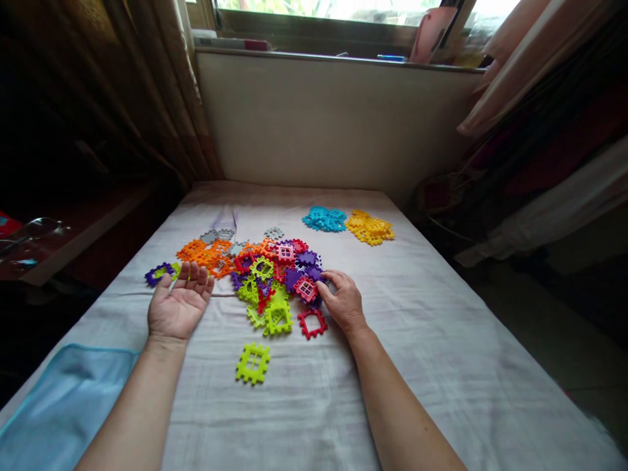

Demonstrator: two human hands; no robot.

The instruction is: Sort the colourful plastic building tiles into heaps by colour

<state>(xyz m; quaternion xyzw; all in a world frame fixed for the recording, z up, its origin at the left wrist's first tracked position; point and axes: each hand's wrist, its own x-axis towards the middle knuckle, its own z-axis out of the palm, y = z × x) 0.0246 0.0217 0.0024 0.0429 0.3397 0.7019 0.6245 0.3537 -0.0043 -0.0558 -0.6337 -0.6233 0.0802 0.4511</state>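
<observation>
My left hand (pixel 180 302) lies palm up with its fingers apart, just below a heap of orange pieces (pixel 203 254), and holds nothing. My right hand (pixel 342 297) is at the right edge of the mixed pile, its thumb and fingers closed near the purple pieces (pixel 309 258); what is between them is too small to tell. Left of the thumb sits a pink window piece (pixel 305 288). Lime green pieces (pixel 278 315) form the front of the pile. A red square frame (pixel 313 323) lies below my right hand, and a lone green window piece (pixel 253 364) lies nearer me.
Blue pieces (pixel 324 219) and yellow pieces (pixel 370 227) are heaped at the back right. Grey pieces (pixel 217 235) lie behind the orange ones. A light blue cloth (pixel 71 399) covers the near left corner. Curtains hang on both sides.
</observation>
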